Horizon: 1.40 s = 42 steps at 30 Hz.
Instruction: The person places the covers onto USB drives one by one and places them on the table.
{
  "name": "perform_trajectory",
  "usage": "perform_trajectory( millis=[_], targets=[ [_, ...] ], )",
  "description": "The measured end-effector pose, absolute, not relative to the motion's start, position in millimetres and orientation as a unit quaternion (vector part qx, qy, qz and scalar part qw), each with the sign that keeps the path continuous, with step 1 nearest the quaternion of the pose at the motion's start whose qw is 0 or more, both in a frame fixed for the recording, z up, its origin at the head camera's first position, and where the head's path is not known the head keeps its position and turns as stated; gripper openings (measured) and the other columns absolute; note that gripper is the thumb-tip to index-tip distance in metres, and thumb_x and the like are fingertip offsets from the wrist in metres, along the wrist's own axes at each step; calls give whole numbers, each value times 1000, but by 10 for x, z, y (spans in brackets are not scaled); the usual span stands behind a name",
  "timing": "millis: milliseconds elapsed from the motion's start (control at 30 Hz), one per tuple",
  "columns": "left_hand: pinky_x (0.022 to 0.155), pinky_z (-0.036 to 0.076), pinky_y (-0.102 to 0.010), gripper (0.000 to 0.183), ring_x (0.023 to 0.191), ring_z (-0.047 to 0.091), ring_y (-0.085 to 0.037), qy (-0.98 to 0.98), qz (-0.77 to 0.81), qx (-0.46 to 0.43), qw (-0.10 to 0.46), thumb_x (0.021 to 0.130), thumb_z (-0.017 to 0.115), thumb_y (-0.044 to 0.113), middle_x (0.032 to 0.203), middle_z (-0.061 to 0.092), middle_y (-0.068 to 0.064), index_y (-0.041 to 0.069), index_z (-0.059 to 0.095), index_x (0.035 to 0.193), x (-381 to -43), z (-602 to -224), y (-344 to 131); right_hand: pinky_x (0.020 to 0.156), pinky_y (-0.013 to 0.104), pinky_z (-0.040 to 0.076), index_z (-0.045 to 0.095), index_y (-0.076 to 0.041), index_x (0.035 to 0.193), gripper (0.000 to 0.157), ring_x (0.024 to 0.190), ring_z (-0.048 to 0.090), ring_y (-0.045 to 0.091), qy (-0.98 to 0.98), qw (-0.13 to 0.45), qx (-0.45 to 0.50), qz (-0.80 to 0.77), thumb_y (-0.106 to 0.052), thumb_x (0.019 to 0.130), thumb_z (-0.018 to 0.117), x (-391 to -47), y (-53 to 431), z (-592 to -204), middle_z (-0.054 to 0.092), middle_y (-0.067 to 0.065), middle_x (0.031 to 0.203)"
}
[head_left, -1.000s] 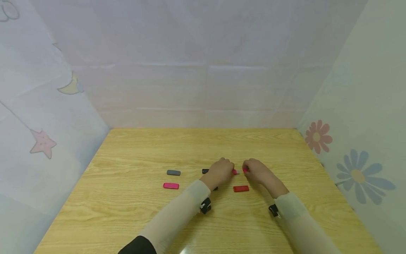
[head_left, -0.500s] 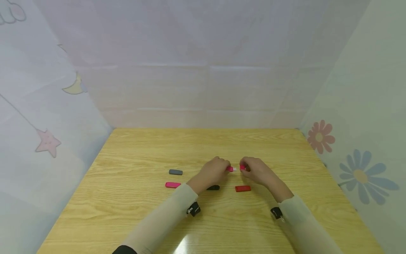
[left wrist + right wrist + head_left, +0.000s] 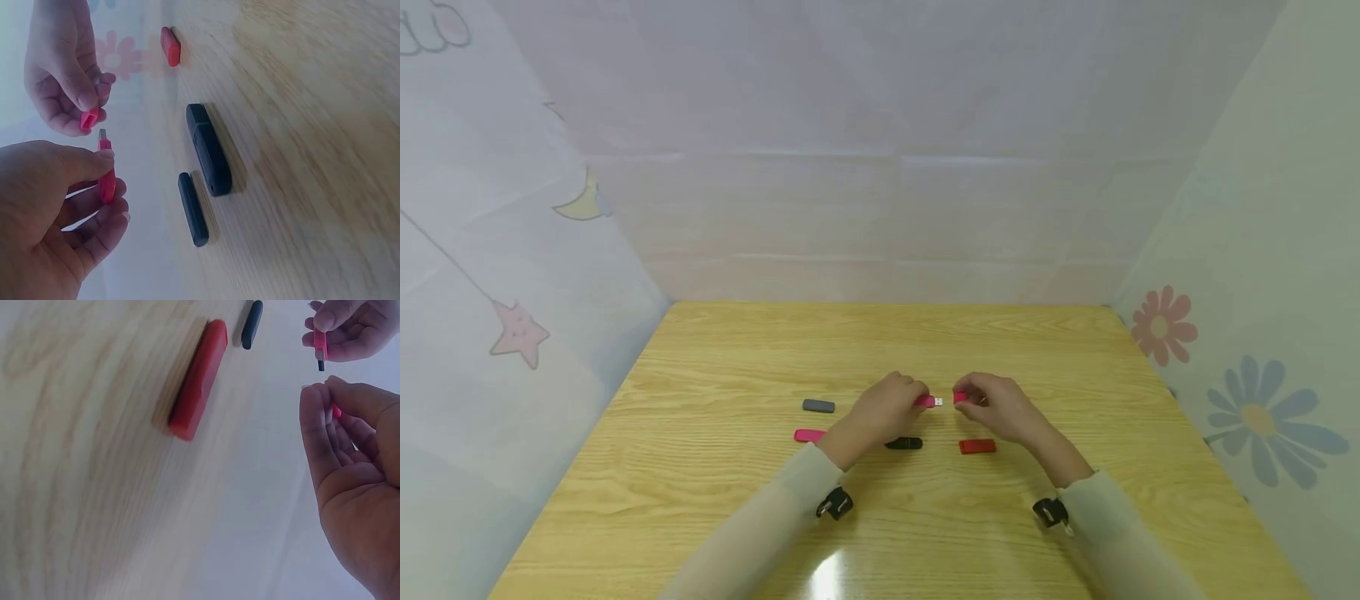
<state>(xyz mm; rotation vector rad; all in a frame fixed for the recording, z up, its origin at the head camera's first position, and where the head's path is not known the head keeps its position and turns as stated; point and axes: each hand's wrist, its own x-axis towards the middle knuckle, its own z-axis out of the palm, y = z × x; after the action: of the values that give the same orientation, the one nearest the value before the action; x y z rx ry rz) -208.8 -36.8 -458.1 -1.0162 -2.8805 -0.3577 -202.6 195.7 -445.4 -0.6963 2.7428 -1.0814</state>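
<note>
My left hand [image 3: 880, 410] pinches a pink USB stick [image 3: 107, 178] between thumb and fingers, its bare metal plug facing my right hand [image 3: 1003, 408]. That hand grips a small pink cap [image 3: 89, 118], its open end turned toward the plug. A narrow gap separates cap and plug, and both are held above the table. In the right wrist view, the fingers hide most of the cap. Below the right hand lies a red USB stick [image 3: 977, 446]. Near the left hand are a large black USB stick [image 3: 209, 150] and a slimmer dark one [image 3: 193, 209].
Farther left on the wooden table [image 3: 700, 500] lie a grey USB stick [image 3: 818, 406] and another pink one [image 3: 809, 436], the latter partly covered by my left arm. Patterned cloth walls [image 3: 887, 208] enclose the table at the back and both sides.
Both hands have shifted left with the pink stick and cap, and the view has turned slightly. Plug and cap stay apart. The left forearm now partly covers the pink stick on the table.
</note>
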Motion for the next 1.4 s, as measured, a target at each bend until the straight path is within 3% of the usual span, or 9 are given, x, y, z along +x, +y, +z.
perform_trajectory(
  millis=[200, 367, 633, 800, 1033, 1400],
  targets=[
    [80, 53, -23, 22, 92, 60, -14, -932, -131, -336, 24, 103, 62, 26, 101, 70, 1, 11, 71, 115, -2042, -4548, -506, 66, 27, 57, 66, 1, 116, 22, 74, 68, 19, 882, 74, -239, -400, -11, 98, 69, -1999, 1873, -4501, 71, 10, 92],
    [76, 52, -21, 21, 90, 57, -13, -932, -146, -330, 20, 101, 65, 26, 101, 70, 1, 11, 71, 115, -1974, -4472, -625, 65, 36, 59, 65, 0, 116, 22, 71, 67, 18, 858, 84, -244, -444, -15, 100, 66, -1973, 1791, -4523, 69, 17, 93],
    [77, 53, -24, 18, 93, 60, -14, -926, -189, -326, 20, 99, 69, 21, 103, 71, 1, 11, 72, 113, -1865, -4389, -793, 71, 48, 59, 64, -3, 117, 21, 78, 68, 31, 834, 116, -229, -488, -19, 103, 61, -1921, 1693, -4538, 67, 21, 96],
    [78, 54, -24, 18, 94, 61, -14, -921, -203, -333, 30, 98, 70, 20, 103, 72, 1, 11, 73, 113, -1835, -4379, -882, 73, 52, 58, 64, -9, 116, 18, 79, 69, 28, 829, 119, -221, -499, -20, 103, 62, -1886, 1636, -4511, 68, 21, 95],
    [78, 53, -23, 18, 91, 59, -12, -914, -201, -350, 51, 96, 73, 18, 99, 71, 2, 10, 74, 112, -1844, -4408, -945, 74, 51, 58, 63, -1, 116, 21, 78, 69, 25, 823, 116, -210, -515, -15, 102, 63, -1841, 1552, -4515, 67, 22, 96],
    [75, 52, -22, 17, 89, 57, -10, -908, -201, -362, 68, 94, 75, 17, 100, 70, 3, 10, 74, 110, -1810, -4388, -1002, 73, 49, 59, 64, -5, 114, 15, 81, 70, 33, 815, 116, -211, -527, -14, 101, 64, -1793, 1435, -4530, 68, 23, 97]
  ],
)
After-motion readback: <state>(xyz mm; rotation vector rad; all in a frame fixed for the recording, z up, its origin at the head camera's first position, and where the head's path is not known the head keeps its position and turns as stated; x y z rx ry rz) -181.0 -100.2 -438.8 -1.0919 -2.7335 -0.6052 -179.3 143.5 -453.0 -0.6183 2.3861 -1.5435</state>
